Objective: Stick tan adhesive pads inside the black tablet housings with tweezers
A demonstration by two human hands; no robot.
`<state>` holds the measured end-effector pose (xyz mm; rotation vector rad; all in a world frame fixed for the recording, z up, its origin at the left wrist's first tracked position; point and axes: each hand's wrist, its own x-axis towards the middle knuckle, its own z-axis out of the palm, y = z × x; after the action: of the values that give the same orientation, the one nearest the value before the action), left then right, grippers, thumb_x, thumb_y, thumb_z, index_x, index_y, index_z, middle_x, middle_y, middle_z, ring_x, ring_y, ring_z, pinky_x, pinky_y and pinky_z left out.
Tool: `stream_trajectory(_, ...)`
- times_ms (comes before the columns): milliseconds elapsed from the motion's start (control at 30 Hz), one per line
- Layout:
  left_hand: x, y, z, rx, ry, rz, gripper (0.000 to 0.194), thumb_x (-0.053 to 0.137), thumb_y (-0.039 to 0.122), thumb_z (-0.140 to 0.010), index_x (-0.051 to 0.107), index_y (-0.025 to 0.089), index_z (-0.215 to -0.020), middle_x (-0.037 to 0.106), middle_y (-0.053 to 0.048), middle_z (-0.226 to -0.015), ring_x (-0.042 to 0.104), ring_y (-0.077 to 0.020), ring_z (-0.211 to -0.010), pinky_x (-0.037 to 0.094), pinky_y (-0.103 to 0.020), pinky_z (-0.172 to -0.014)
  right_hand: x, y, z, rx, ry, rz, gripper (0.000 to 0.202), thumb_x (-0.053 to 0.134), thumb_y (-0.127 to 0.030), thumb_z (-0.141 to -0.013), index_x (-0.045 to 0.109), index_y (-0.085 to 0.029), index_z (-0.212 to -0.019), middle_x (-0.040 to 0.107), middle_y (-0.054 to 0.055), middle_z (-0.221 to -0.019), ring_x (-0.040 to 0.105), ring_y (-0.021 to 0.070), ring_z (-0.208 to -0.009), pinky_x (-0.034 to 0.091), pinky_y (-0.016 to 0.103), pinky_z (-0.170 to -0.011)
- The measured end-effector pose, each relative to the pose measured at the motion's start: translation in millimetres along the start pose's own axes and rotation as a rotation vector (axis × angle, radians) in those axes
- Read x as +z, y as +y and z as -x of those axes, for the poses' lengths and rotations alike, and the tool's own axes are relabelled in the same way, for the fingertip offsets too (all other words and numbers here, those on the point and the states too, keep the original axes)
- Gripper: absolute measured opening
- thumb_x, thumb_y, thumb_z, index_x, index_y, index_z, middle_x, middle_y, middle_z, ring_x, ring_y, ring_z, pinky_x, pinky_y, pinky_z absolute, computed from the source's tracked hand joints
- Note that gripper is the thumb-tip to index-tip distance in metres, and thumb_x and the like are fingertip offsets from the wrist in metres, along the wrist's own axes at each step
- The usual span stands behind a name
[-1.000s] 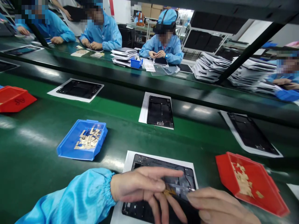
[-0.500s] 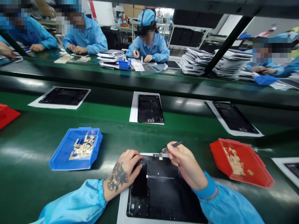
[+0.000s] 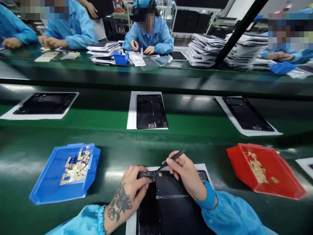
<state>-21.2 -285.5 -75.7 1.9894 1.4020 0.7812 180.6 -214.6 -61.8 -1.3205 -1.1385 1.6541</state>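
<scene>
A black tablet housing with parts inside lies on a white sheet in front of me. My left hand grips its top left corner, thumb on the inside and fingers bent at the outer edge. In my right hand is a thin black stick-like tool, pinched between thumb and fingers. The tool's lower tip meets the housing's top edge, close to my left fingertips. Just right of that tip sits a small pale square. Both sleeves are light blue, and my right forearm covers the housing's right side.
A blue bin with pale pieces stands left, a red bin with tan pieces right. Beyond them lie three tablet housings on white sheets. Across the bench, several co-workers in blue sit near paper stacks.
The tool's tip has moved left along the top edge toward my left fingers, and my right hand went with it. My left thumb has shifted toward the corner. The camera view has tilted down.
</scene>
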Motion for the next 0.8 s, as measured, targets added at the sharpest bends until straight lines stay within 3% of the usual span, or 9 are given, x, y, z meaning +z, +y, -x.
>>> stream_trajectory(133, -2.5, 0.3, -2.6, 0.035, -0.041, -0.015, 0.030, 0.046, 0.009, -0.087, 0.066, 0.025, -0.102, 0.054, -0.008, -0.110, 0.048, -0.0230, -0.103, 0.046, -0.040, -0.085, 1.8, -2.3, 1.0, 0.016, -0.009, -0.003, 0.033, 0.068, -0.041, -0.080, 0.048, -0.017, -0.091, 0.051, -0.005, -0.058, 0.047, 0.0077, -0.051, 0.033, 0.015, -0.040)
stream_trajectory(300, -0.6, -2.4, -0.8, 0.072, -0.012, -0.037, 0.031, 0.044, 0.008, -0.088, 0.063, 0.022, -0.108, 0.054, -0.010, -0.111, 0.049, -0.0229, -0.103, 0.045, -0.041, -0.086, 2.3, 0.6, 0.0, 0.034, 0.043, -0.006, 0.034, 0.068, -0.044, -0.080, 0.048, -0.018, -0.092, 0.050, -0.006, -0.056, 0.047, 0.0084, -0.049, 0.035, 0.016, -0.039)
stream_trajectory(500, 9.4, -3.7, 4.2, 0.342, 0.217, -0.263, 0.033, 0.056, 0.005, -0.084, 0.060, 0.018, -0.114, 0.058, -0.006, -0.086, 0.051, -0.0183, -0.084, 0.044, -0.035, -0.077, 6.6, 2.4, 5.4, 0.101, 0.020, 0.024, 0.032, 0.065, -0.044, -0.081, 0.049, -0.018, -0.091, 0.054, -0.004, -0.055, 0.044, 0.0076, -0.044, 0.033, 0.016, -0.040)
stream_trajectory(600, 10.0, -4.1, 4.8, 0.429, 0.160, -0.310, 0.026, 0.052, 0.006, -0.087, 0.062, 0.014, -0.109, 0.058, -0.005, -0.078, 0.050, -0.0167, -0.076, 0.042, -0.032, -0.069, 8.6, 4.7, 8.7, 0.090, 0.005, 0.083, 0.031, 0.064, -0.044, -0.081, 0.049, -0.018, -0.090, 0.054, -0.005, -0.055, 0.044, 0.0077, -0.043, 0.034, 0.017, -0.040)
stream_trajectory(800, 8.3, -5.4, 3.2, 0.421, 0.097, -0.349, 0.023, 0.048, 0.006, -0.086, 0.061, 0.010, -0.105, 0.057, -0.004, -0.068, 0.047, -0.0154, -0.061, 0.033, -0.029, -0.054, 7.5, 12.3, 9.3, -0.068, 0.027, 0.311, 0.022, 0.060, -0.039, -0.086, 0.053, -0.018, -0.090, 0.057, -0.002, -0.060, 0.052, 0.0103, -0.048, 0.039, 0.021, -0.044)
